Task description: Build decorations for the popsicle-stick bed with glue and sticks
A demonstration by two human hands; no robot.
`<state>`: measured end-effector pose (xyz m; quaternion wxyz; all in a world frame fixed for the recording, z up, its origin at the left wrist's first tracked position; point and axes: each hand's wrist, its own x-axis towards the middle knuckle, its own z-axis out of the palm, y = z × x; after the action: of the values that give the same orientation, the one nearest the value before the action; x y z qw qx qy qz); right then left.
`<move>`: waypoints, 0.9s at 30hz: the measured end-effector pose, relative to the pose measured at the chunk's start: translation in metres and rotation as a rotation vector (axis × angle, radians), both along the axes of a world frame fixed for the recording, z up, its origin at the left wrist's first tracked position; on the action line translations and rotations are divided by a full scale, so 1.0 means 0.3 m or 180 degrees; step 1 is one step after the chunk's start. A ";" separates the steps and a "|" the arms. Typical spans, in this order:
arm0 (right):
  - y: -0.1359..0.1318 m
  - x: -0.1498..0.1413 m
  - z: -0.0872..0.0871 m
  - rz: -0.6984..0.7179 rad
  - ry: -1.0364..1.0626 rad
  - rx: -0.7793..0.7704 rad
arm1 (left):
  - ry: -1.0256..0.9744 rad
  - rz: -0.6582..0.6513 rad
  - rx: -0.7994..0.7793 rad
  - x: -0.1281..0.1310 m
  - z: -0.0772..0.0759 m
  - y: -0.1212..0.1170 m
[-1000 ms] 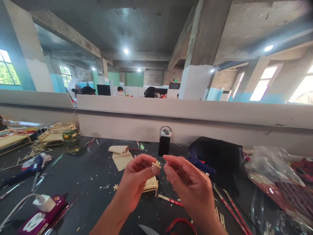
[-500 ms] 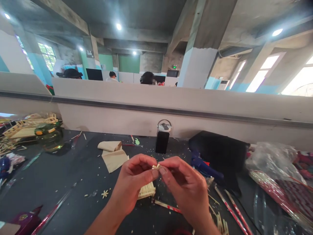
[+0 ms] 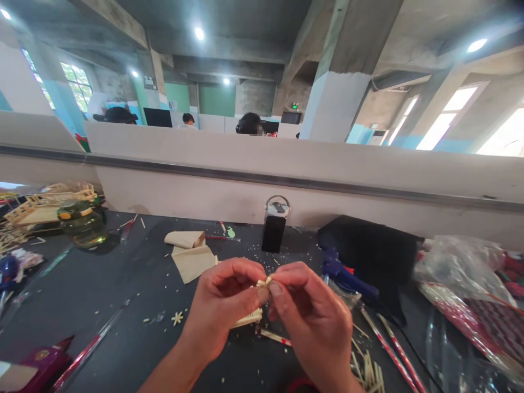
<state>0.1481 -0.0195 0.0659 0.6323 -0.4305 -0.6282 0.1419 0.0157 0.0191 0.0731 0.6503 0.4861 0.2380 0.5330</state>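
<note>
Between my fingertips, over the dark desk, is a small piece made of short pale wooden sticks [image 3: 264,282]. My left hand [image 3: 229,305] pinches it from the left, thumb and forefinger closed. From the other side my right hand [image 3: 309,314] grips it the same way. Much of the piece is covered by the fingers. Behind and below my left hand lies a small slatted stick panel [image 3: 249,317], partly hidden. A star-shaped stick piece [image 3: 177,318] rests on the desk left of my left forearm.
A dark glue gun [image 3: 350,278] lies to the right near a black cloth [image 3: 368,251]. A phone [image 3: 273,233] leans upright at the back. Beige sandpaper [image 3: 192,262], a green bottle [image 3: 82,226] and stick structures [image 3: 49,210] lie left. Loose sticks [image 3: 368,374] are at front right.
Both hands stay together on the small stick piece, with slight finger shifts. The slatted panel is more covered by my left hand. The view has tilted slightly.
</note>
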 end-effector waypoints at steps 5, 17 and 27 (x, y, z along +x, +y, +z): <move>-0.017 0.008 0.018 0.0300 0.0146 -0.0114 | -0.0189 -0.0261 -0.0120 -0.005 -0.006 0.002; -0.023 0.000 0.005 0.0338 0.0276 0.0088 | -0.0381 -0.0419 0.0026 -0.004 -0.001 -0.001; -0.037 -0.013 0.015 0.0102 0.0156 0.0199 | -0.0213 -0.0172 0.0185 -0.005 0.003 -0.014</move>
<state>0.1443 -0.0306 0.0702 0.6583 -0.3968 -0.6235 0.1428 0.0141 0.0148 0.0741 0.6577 0.4930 0.1873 0.5379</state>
